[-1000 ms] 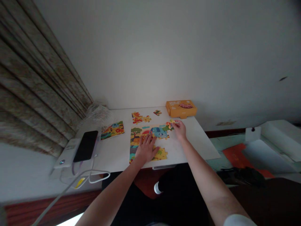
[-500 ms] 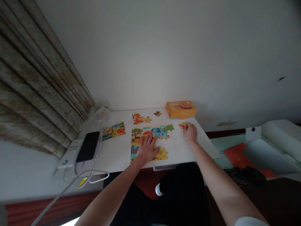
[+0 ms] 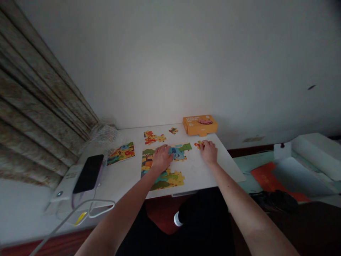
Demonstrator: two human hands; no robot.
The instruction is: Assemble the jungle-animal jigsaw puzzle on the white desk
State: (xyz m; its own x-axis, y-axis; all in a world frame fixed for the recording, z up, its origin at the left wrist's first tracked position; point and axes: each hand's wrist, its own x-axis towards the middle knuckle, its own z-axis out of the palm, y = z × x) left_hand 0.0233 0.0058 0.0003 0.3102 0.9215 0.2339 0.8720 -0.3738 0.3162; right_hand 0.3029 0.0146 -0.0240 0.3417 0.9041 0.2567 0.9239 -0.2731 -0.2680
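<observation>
A partly joined jigsaw puzzle [image 3: 170, 179] with trees and animals lies on the white table [image 3: 197, 177]. My left hand [image 3: 161, 159] rests palm down over its upper middle, fingers stretched out, hiding some of the picture beside the blue elephant. To the right of the puzzle, my right hand [image 3: 209, 153] has its fingers closed on a small red and yellow puzzle piece [image 3: 197, 145], partly covered by the fingertips. Behind the puzzle lie a joined group of orange and yellow pieces [image 3: 152, 138] and a single dark green piece [image 3: 173, 131].
An orange puzzle box [image 3: 200, 126] stands at the back right. On the left are a picture card [image 3: 121, 153], a black phone [image 3: 89, 174], crumpled clear plastic [image 3: 105, 135] and a white cable [image 3: 92, 203]. An open white box [image 3: 306, 174] sits beyond the table's right side.
My left hand has slid away from me across the puzzle, uncovering its lower part. My right hand has shifted slightly left with the piece. The whole view has turned a little.
</observation>
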